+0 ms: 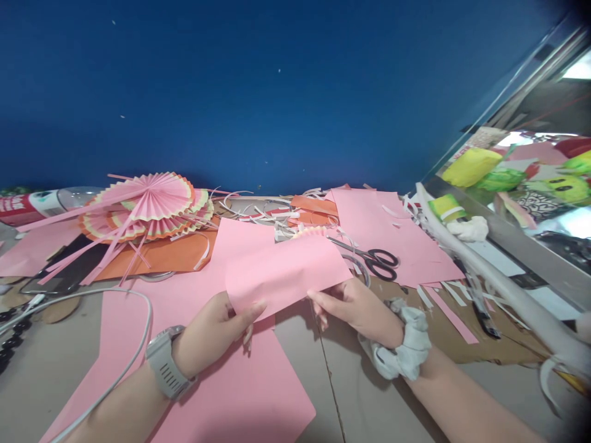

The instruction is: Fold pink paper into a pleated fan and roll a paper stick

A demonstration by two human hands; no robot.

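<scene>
A pink paper sheet point(286, 274) is held up above the table, its far edge curving over. My left hand point(221, 332) pinches its near left edge, thumb on top and fingers partly hidden underneath. At the near right corner my right hand point(353, 311) grips the same sheet between thumb and fingers. Larger pink sheets point(240, 387) lie below and to the left, partly under my left forearm. Black-handled scissors point(381, 263) rest just beyond my right hand, beside another pink sheet point(397, 237).
Pleated paper fans point(152, 200) with pink strips lie at the back left, near a bottle point(46, 204) and a white cable point(148, 320). Paper scraps point(258, 209) line the blue wall point(277, 92). A knife point(482, 311) lies on the right on brown board point(429, 332).
</scene>
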